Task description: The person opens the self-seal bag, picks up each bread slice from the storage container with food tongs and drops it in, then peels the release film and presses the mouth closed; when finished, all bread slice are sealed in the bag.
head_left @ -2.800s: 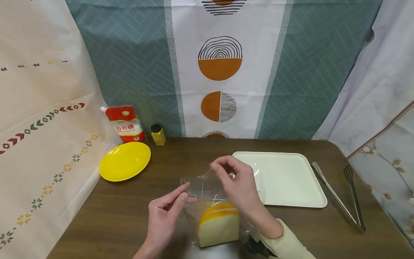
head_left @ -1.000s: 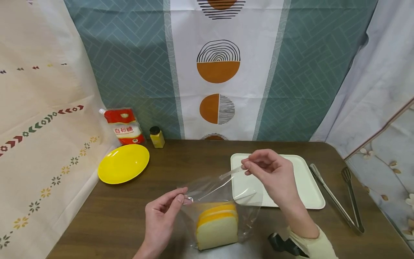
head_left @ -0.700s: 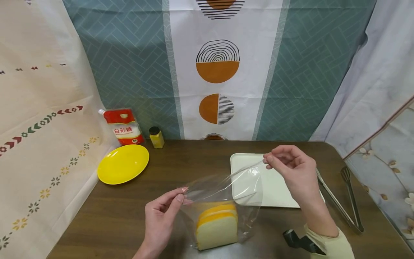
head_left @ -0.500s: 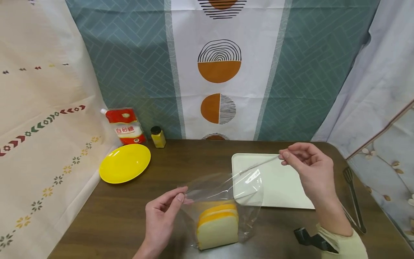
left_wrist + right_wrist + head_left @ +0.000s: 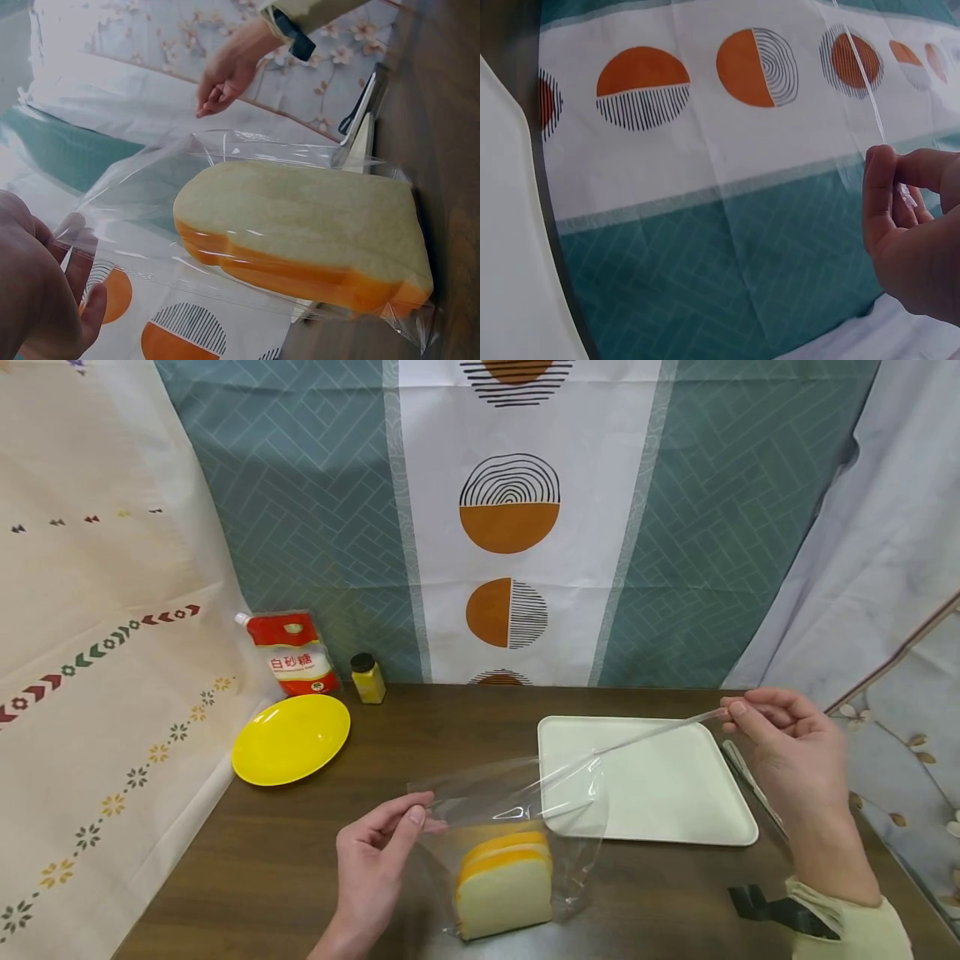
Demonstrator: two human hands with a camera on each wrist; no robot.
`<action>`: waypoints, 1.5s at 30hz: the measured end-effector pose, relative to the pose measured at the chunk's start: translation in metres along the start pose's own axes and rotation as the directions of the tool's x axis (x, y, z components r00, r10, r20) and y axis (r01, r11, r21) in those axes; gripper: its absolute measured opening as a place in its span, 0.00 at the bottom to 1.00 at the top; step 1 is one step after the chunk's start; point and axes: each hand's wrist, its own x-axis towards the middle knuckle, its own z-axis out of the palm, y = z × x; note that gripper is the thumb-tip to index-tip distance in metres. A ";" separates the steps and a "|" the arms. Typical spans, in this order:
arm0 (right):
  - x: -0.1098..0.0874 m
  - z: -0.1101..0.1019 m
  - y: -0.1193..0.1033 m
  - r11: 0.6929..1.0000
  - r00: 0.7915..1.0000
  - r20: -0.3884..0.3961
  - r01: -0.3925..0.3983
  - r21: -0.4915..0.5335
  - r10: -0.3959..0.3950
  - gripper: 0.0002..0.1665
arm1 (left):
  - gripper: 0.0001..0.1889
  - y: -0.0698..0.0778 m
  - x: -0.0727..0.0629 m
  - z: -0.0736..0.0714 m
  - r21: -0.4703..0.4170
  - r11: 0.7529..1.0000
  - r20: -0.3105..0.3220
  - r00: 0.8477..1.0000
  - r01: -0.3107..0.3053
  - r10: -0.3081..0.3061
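Sliced bread (image 5: 506,893) with an orange crust stands inside a clear plastic bag (image 5: 487,785) on the brown table. At the bag's upper left corner, my left hand (image 5: 375,852) pinches the plastic between thumb and fingers; the left wrist view shows this hand (image 5: 37,277) from behind, with the bread (image 5: 315,225) beyond it. Out over the tray's right end, my right hand (image 5: 798,752) pinches the end of a thin clear strip (image 5: 660,729). That strip runs taut back to the bag's top edge. In the right wrist view the strip (image 5: 866,75) rises from my fingertips.
A white tray (image 5: 652,785) lies right behind the bag, with metal tongs (image 5: 753,785) beside it, partly hidden by my right arm. At the back left are a yellow plate (image 5: 291,739), a red-and-white sugar pouch (image 5: 292,652) and a small yellow jar (image 5: 367,678) with a black lid.
My right hand has moved from above the bag far to the right, drawing the clear strip out longer. The left hand holds almost the same place, and the bread has hardly moved.
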 end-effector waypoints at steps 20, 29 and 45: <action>-0.002 -0.054 0.001 0.974 0.977 0.206 0.000 0.226 -0.048 0.16 | 0.08 -0.004 -0.001 -0.005 -0.018 1.000 -0.010 1.000 -0.016 0.016; -0.030 -0.088 0.016 0.991 0.950 0.287 -0.098 -0.094 0.121 0.18 | 0.09 -0.006 0.000 -0.004 -0.051 0.997 0.021 0.998 -0.053 0.054; -0.078 -0.115 0.052 0.662 0.902 0.005 -0.312 -0.681 0.431 0.17 | 0.10 -0.007 0.000 -0.004 -0.050 0.997 0.036 0.997 -0.059 0.061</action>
